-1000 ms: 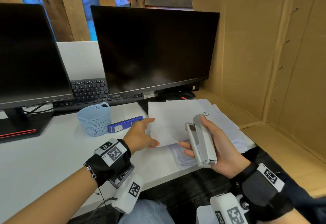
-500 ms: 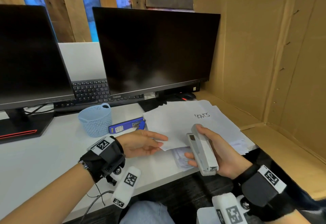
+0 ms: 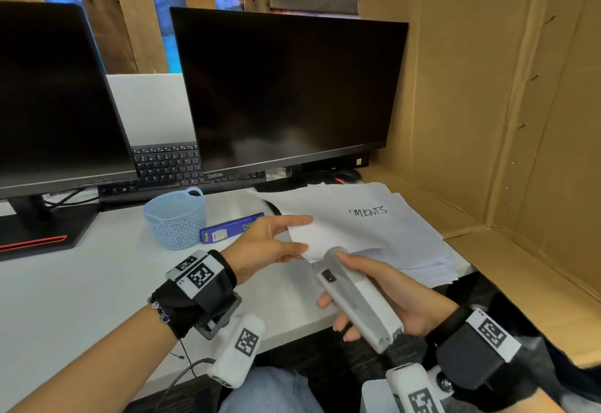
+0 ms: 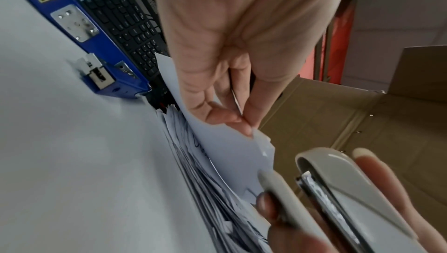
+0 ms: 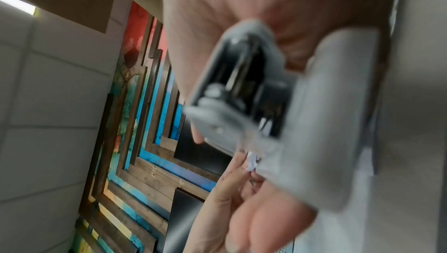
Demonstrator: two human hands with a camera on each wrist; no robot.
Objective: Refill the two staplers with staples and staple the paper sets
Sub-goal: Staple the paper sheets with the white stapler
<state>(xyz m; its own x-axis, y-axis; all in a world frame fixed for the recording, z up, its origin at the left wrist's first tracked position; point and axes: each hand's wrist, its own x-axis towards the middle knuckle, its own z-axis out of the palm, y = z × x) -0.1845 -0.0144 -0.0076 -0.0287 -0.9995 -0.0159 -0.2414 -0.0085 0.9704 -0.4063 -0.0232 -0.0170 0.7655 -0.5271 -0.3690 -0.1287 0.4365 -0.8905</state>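
My right hand (image 3: pixel 383 295) grips a grey stapler (image 3: pixel 356 299) just above the desk's front edge, its nose pointing at the corner of a paper set (image 3: pixel 341 227). My left hand (image 3: pixel 279 240) pinches that corner between thumb and fingers and lifts it off the pile. In the left wrist view the stapler (image 4: pixel 338 196) has its mouth apart right beside the lifted sheets (image 4: pixel 229 152). A blue stapler (image 3: pixel 231 232) lies on the desk left of the papers, also seen as the blue stapler (image 4: pixel 82 33) lying on its side. The right wrist view is a blurred close-up of the stapler's (image 5: pixel 241 92) rear.
A light blue basket (image 3: pixel 177 217) stands left of the blue stapler. Two dark monitors (image 3: pixel 286 87) and a keyboard (image 3: pixel 166 162) fill the back of the white desk (image 3: pixel 65 282). A tall cardboard box (image 3: pixel 487 120) walls in the right side.
My left hand has taken hold of the paper corner and raised it. My right hand has brought the grey stapler forward and left, up to that corner.
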